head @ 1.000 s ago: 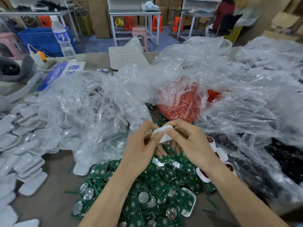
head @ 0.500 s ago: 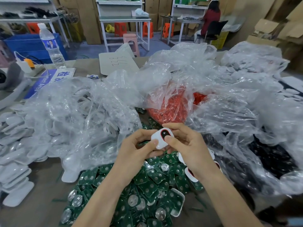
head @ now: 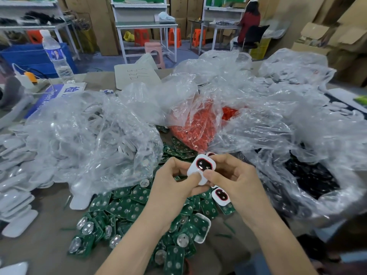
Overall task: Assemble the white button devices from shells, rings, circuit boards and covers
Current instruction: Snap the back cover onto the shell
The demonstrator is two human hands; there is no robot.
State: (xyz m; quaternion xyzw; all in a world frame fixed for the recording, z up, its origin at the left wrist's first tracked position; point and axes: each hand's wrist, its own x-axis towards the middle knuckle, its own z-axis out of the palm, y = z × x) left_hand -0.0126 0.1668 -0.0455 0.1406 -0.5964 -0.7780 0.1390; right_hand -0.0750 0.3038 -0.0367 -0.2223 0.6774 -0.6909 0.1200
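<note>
Both hands hold one white button device [head: 200, 168], its face up showing a red ring around a black centre. My left hand [head: 174, 185] grips its left side with the thumb on the lower edge. My right hand [head: 232, 179] grips its right side, thumb on the front. A heap of green circuit boards [head: 127, 209] with coin cells lies under my hands. Another white shell with a red ring [head: 220, 196] rests on the boards below my right hand. An orange-red pile of rings [head: 196, 128] fills a clear bag behind.
A clear bag of white shells [head: 83, 135] bulges at left, with loose white covers [head: 14, 187] stacked along the left edge. A bag of black parts [head: 309, 181] sits at right. A water bottle [head: 56, 56] stands far left at the back. A person sits at a distant bench.
The device was turned over from its plain white back to its ringed face and now sits flatter between my thumbs. The camera has tilted up slightly.
</note>
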